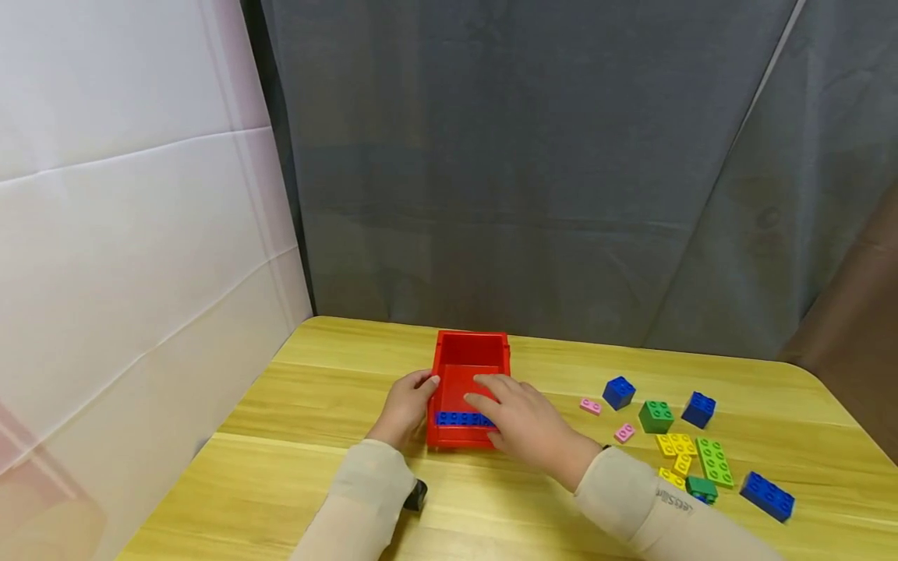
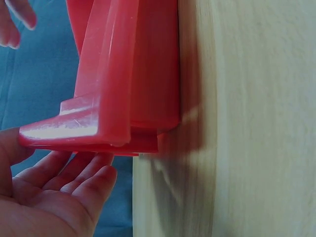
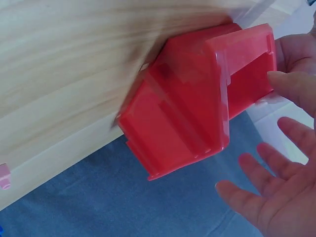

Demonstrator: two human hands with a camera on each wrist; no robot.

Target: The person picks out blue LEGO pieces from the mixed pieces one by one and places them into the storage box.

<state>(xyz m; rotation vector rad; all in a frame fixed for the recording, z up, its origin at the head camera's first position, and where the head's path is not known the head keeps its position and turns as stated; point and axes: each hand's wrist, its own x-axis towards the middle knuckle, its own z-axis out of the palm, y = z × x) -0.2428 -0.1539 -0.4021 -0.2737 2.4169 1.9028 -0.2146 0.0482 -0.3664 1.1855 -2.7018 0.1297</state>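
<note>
Left hand (image 1: 404, 405) is pinching the red bin (image 1: 459, 382) by its left rim; right hand (image 1: 526, 428) is hovering, spread.
I'm bracing it steadily, ideally leaving the blue studded row (image 1: 459, 419) undisturbed.

In the head view, the right hand (image 1: 528, 427) covers the right end of the blue brick (image 1: 461, 418). The left wrist view's top edge crops the red bin (image 2: 154, 64); the right wrist view's left edge crops a pink brick (image 3: 4, 176).

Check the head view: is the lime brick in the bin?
No, the lime brick lies on the table, right of the bin.
</note>
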